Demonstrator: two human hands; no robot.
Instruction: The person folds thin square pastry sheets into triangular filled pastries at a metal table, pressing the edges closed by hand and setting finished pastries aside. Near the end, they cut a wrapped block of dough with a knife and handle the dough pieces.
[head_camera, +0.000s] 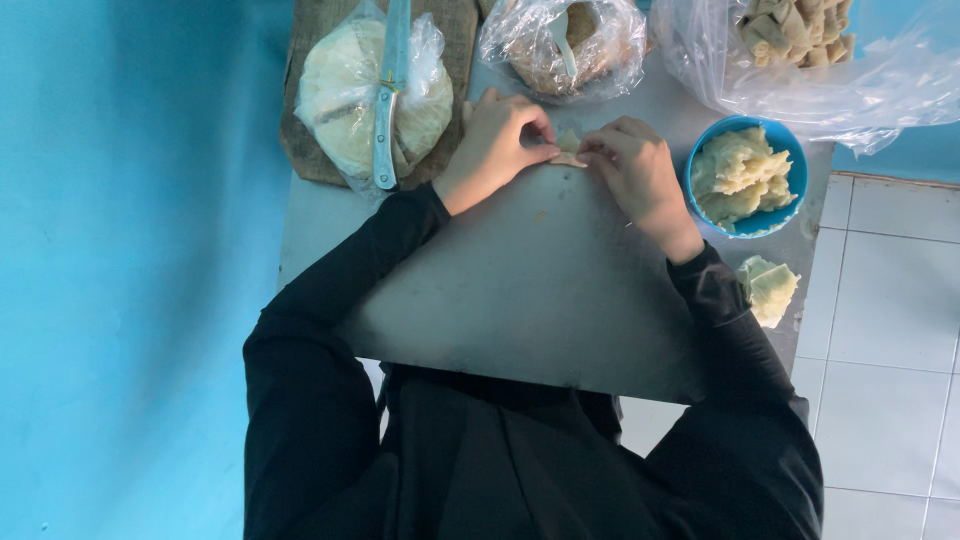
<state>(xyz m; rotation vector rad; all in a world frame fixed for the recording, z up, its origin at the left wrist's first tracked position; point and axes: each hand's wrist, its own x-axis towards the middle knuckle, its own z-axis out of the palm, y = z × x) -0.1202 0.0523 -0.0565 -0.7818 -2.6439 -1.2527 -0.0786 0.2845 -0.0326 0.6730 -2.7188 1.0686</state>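
My left hand (497, 140) and my right hand (634, 168) meet over the grey table (540, 290), both pinching a small pale dough wrapper (568, 150) between the fingertips. Part of the wrapper is hidden by my fingers. A blue bowl (795, 180) of pale yellow filling stands just right of my right hand. A stack of round wrappers in a clear bag (345, 95) lies left of my left hand, on a brown board (315, 30), with a knife (388, 100) resting across it.
A clear bag with brownish filling and a spoon (560, 45) sits beyond my hands. A large plastic bag of folded pieces (800, 40) lies at the upper right. A pale lump (770, 290) rests near the table's right edge. Blue wall left, white tiles right.
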